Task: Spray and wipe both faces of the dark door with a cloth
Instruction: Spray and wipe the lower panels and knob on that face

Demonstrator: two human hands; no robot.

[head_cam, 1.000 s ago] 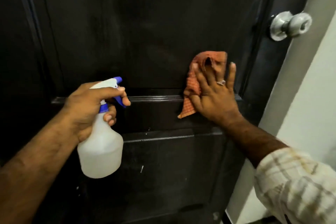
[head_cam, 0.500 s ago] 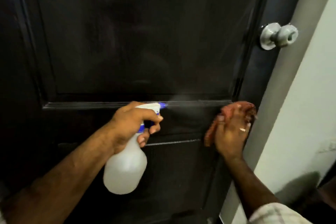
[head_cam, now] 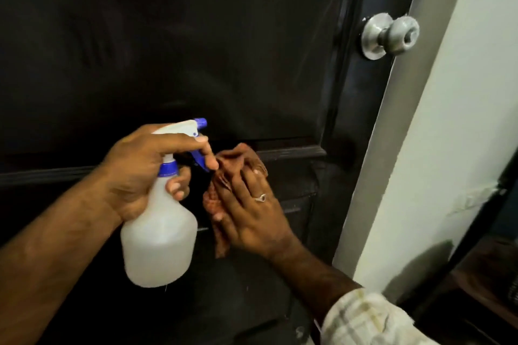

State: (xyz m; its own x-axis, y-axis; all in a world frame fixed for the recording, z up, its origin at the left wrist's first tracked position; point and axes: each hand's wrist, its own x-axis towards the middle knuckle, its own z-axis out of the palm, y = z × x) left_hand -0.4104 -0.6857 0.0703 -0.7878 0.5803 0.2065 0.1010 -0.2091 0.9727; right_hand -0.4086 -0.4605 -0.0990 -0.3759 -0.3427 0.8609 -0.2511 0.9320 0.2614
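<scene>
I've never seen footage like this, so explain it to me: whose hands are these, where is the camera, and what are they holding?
There is no machine here, just a person cleaning. The camera sits on their head, looking forward and down, so you see their own arms. The left hand grips a white spray bottle with a blue trigger. The right hand, wearing a ring, presses a reddish cloth flat against the dark door. A silver doorknob sits at the door's right edge, beside a pale wall.
</scene>
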